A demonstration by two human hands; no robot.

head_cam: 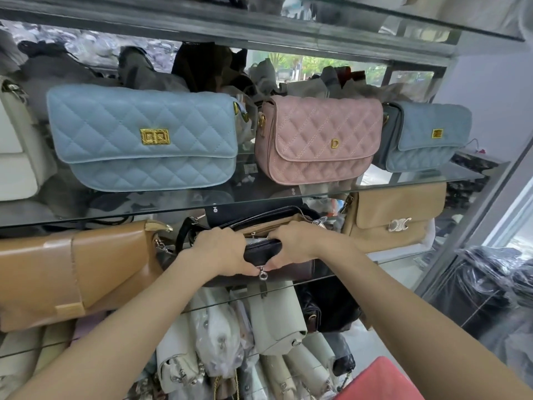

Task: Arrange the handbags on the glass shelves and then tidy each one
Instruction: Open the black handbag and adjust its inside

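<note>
A black handbag (261,251) with silver zips stands on the middle glass shelf (389,259), its top open to a tan lining. My left hand (222,251) grips its left side and my right hand (294,245) grips its right side, thumbs meeting near a silver zip pull at the front. On the upper glass shelf (115,210) stand a light blue quilted bag (144,137), a pink quilted bag (317,138) and a smaller blue quilted bag (427,137). A tan flap bag (72,272) leans to the left and another tan bag (395,215) stands to the right.
A white bag (14,157) shows at the far left of the upper shelf. Below, several pale bags in plastic wrap (230,342) hang packed together. Black plastic-wrapped bundles (484,284) sit at the right, and a red object (383,382) lies at the bottom.
</note>
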